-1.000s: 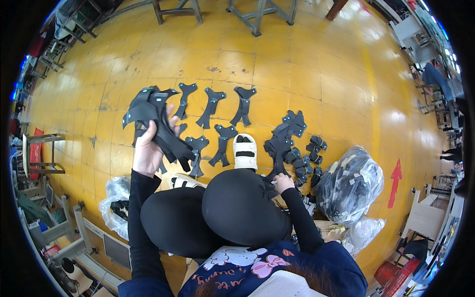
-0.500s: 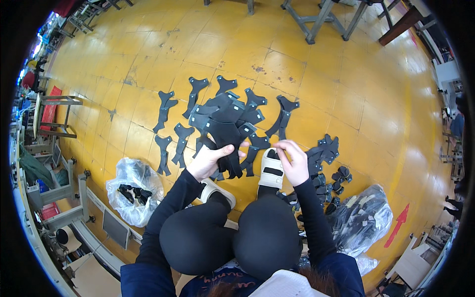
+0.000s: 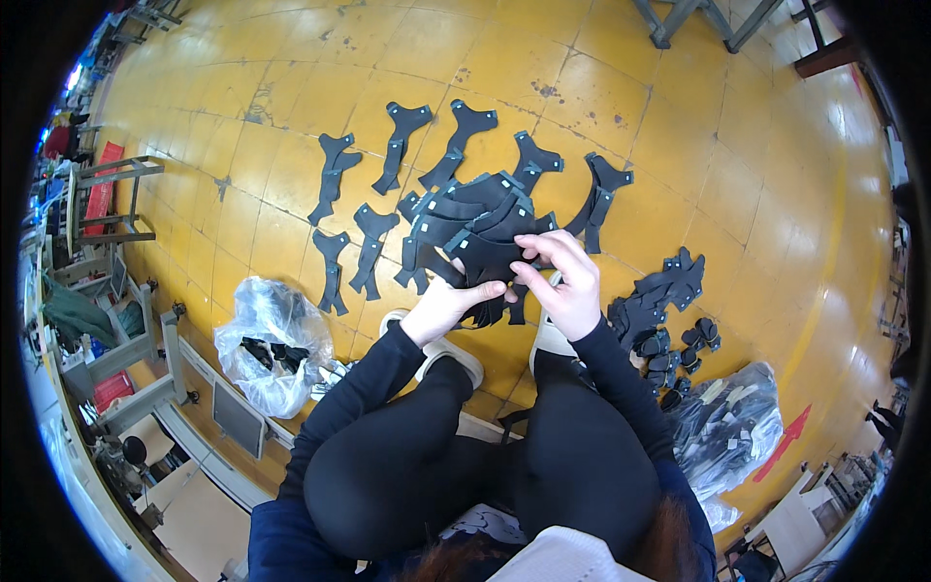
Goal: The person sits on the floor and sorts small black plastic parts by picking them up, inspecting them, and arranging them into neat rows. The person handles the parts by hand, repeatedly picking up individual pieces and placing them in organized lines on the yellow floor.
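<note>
A fanned bundle of black fabric pieces (image 3: 490, 254), with small pale labels along the edges, is in my left hand (image 3: 441, 310). My left thumb lies across its near end, and the fingers behind are mostly hidden. My right hand (image 3: 570, 291) is at the bundle's right edge, fingertips and thumb closed on the top piece. On the floor beyond, Y-shaped black pieces are spread apart, among them one at the left (image 3: 332, 179), one at the top (image 3: 470, 121) and one at the right (image 3: 599, 199).
To the right lie a pile of black pieces (image 3: 659, 291), small black bundles (image 3: 667, 361) and a clear plastic bag of dark pieces (image 3: 727, 417). Another clear bag (image 3: 276, 335) with black pieces stands left. A metal stand (image 3: 150, 364) is farther left on the yellow tiled floor (image 3: 388, 73).
My right hand has moved left onto the edge of the bundle, from apart beside it. The view has shifted, and my knees are farther apart.
</note>
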### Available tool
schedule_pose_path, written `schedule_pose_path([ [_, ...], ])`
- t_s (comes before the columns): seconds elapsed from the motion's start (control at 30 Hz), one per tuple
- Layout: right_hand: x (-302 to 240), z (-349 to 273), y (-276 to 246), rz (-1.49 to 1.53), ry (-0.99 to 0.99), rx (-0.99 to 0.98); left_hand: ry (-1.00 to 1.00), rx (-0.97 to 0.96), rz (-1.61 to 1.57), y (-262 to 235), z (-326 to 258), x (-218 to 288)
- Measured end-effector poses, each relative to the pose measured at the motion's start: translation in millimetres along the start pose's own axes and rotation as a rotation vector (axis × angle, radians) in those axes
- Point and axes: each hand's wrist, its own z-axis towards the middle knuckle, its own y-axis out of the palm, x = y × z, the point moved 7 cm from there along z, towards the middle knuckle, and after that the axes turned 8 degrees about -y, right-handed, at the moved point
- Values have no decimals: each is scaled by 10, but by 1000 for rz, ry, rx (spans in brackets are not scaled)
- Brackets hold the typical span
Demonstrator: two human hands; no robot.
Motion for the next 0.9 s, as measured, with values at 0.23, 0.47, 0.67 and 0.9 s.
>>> schedule_pose_path([
  [0.23,30,-44,-37,-1,-47,-20,5,-31,-37,-21,4,-101],
  [0.47,123,-42,-258,-20,50,89,-10,-38,50,-59,16,-151],
  [0.67,195,-41,-229,-23,124,20,-5,-58,10,-58,13,-159],
  [0.9,236,-171,-88,-25,69,-75,-18,-5,1,-70,9,-151],
])
